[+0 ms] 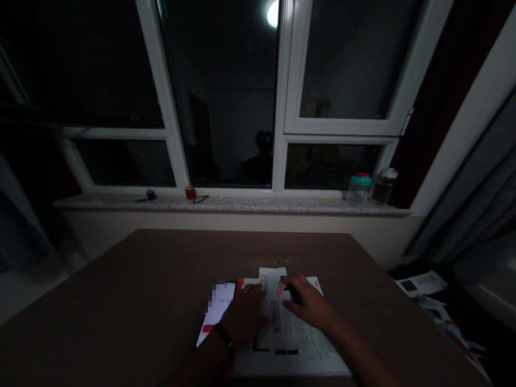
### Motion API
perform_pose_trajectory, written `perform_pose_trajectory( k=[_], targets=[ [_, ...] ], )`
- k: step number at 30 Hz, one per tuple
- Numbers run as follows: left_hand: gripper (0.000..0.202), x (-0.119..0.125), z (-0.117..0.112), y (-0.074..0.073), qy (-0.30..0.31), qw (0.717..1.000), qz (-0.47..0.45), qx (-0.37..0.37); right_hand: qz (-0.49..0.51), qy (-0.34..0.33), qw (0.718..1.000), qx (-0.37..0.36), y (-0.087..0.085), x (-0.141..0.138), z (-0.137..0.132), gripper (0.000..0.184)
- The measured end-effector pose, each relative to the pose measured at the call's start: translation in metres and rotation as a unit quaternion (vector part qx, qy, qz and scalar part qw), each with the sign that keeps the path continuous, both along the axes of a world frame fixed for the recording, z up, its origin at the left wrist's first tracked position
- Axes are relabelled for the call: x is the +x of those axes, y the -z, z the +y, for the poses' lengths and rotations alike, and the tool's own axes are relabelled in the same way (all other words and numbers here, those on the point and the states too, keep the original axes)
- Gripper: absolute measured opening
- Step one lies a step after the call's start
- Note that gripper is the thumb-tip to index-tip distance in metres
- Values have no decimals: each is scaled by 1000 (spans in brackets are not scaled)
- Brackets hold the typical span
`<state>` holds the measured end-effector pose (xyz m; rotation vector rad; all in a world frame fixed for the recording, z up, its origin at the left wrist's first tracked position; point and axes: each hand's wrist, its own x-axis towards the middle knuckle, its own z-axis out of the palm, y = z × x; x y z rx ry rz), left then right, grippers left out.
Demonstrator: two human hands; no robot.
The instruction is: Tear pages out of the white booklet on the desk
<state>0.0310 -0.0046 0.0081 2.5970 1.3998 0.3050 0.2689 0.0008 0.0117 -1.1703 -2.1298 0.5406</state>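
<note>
Printed sheets [288,338] lie on the brown table, with a narrower printed strip [271,274] at their top edge. My left hand [246,317] rests flat on the left side of the sheets, fingers spread, a dark band on its wrist. Over the upper right of the paper, my right hand [308,303] is closed on a small pink object [281,287]; its exact kind is too dim to tell. Something dark shows between thumb and fingers there. Left of my left hand lies a phone [220,306] with a lit screen, partly covered by the hand and wrist.
Small white bits [287,259] lie on the table [161,290] beyond the paper. A green-lidded bottle [358,189], a clear bottle [384,186], a reddish jar [190,192] and a dark little bottle [150,194] stand on the windowsill [258,204]. Papers [427,285] lie right of the table.
</note>
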Motion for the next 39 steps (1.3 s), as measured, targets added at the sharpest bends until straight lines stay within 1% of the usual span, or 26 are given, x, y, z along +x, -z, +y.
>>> perform_pose_trajectory(
  k=[6,8,10,12,14,16,21,29,39],
  targets=[
    [61,0,8,-18,42,998,34,-32,19,-4,1000,15,5,3,-5,37],
    [60,-2,9,-20,49,998,39,-28,25,-10,1000,15,5,3,-5,37],
    [61,-6,10,-18,56,998,27,-16,31,-12,999,11,5,3,-5,36],
    [66,-11,9,-14,61,998,11,1,34,-12,999,5,6,3,-4,35],
    [70,-15,7,-12,77,997,3,0,34,-11,999,1,6,3,-4,34],
    [67,-16,5,-11,83,997,4,-6,33,-4,999,-3,7,4,-4,35],
    [61,-15,2,-13,81,997,8,-6,39,0,999,4,9,4,-4,34],
    [65,-16,3,-12,83,996,15,0,41,-6,999,11,7,5,-6,34],
    [69,-15,4,-8,86,996,-9,17,38,-7,999,-7,9,7,-4,35]
  ],
)
